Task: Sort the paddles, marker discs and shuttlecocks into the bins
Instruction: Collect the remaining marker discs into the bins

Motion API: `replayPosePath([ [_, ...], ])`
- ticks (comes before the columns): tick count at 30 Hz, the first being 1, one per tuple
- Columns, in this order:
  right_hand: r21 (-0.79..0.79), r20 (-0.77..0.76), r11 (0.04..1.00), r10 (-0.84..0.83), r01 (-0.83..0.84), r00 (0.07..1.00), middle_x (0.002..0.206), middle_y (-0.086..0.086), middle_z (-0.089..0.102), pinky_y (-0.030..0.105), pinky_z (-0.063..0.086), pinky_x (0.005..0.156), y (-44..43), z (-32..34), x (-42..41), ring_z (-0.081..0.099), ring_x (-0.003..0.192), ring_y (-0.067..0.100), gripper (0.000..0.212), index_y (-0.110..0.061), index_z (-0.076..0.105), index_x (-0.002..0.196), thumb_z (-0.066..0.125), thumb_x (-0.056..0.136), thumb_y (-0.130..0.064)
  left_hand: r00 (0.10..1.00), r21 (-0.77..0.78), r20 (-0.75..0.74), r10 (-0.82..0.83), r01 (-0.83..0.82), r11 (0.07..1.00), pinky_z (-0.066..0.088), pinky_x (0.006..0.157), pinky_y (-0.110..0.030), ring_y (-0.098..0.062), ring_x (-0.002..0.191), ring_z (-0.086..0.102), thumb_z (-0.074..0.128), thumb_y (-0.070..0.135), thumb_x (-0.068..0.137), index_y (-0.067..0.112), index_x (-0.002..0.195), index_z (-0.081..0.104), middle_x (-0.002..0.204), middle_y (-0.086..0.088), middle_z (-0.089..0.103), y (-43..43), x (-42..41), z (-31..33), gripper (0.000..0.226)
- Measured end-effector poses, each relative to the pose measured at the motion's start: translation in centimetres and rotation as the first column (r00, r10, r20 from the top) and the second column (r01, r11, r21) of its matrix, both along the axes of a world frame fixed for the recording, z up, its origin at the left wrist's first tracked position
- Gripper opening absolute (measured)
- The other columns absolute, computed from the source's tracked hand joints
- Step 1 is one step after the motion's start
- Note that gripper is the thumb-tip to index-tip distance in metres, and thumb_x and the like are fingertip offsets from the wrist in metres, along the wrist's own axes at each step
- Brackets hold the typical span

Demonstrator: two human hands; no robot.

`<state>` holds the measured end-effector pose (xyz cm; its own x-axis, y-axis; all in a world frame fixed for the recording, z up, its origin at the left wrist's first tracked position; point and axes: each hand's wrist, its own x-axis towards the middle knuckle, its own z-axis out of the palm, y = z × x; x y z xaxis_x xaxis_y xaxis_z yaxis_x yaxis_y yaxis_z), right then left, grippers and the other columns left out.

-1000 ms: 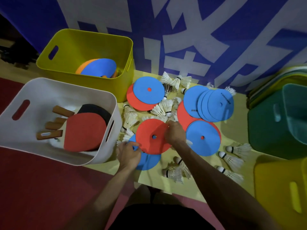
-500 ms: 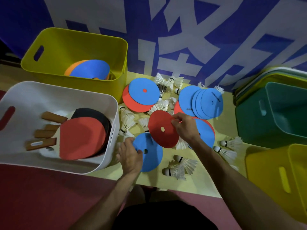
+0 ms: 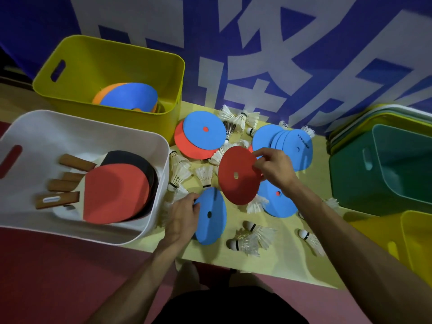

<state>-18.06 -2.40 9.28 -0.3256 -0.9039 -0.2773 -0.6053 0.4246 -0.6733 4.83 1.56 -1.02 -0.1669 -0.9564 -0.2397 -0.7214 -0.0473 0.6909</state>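
Both hands are busy and apart, one disc each. Left hand (image 3: 182, 215) is closest to me, right by the near edge of the desk (image 3: 275, 265). Its fingers curl over the rim of a blue disc (image 3: 215, 228) that's tipped up off the surface. Right hand (image 3: 274, 169) is a bit further in, pinching the edge of a red disc (image 3: 233, 190) that hangs tilted in the air.

A second ago that red one was lying flat on top of the blue one, so the stack's been peeled apart. I reckon both are now good to go to the disc bin.

Loose shuttlecocks (image 3: 250, 239) lie just right of the blue disc, near the front edge, so I'd watch not to sweep them off. White bin (image 3: 161, 160) with the paddles (image 3: 117, 190) is just left of the left hand. More shuttlecocks are jammed between its wall and the discs, so not much room there.

Further back a blue-on-red pair (image 3: 203, 129) and a fan of blue discs (image 3: 287, 143) are unsorted. Yellow bin (image 3: 112, 54) at the far left already holds a few discs and has plenty of open mouth. The way in looks clear if I lift over the white bin's corner. Green bin (image 3: 374, 183) sits off to the right.
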Motion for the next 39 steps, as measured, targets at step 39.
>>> replayPosePath([
  [39, -0.11, 0.256, 0.882, -0.42, 0.458, 0.871, 0.076, 0.009, 0.064, 0.032, 0.055, 0.056, 10.3, 2.1, -43.7, 0.062, 0.062, 0.02, 0.02, -0.003, 0.067, 0.105, 0.054, 0.089, -0.002, 0.64, 0.32, -0.704, 0.308, -0.102, 0.942, 0.06, 0.073, -0.031, -0.02, 0.099, 0.067, 0.058, -0.002, 0.09, 0.007, 0.134, 0.047, 0.116, -0.009, 0.067, 0.6, -35.3, 15.8, 0.046],
])
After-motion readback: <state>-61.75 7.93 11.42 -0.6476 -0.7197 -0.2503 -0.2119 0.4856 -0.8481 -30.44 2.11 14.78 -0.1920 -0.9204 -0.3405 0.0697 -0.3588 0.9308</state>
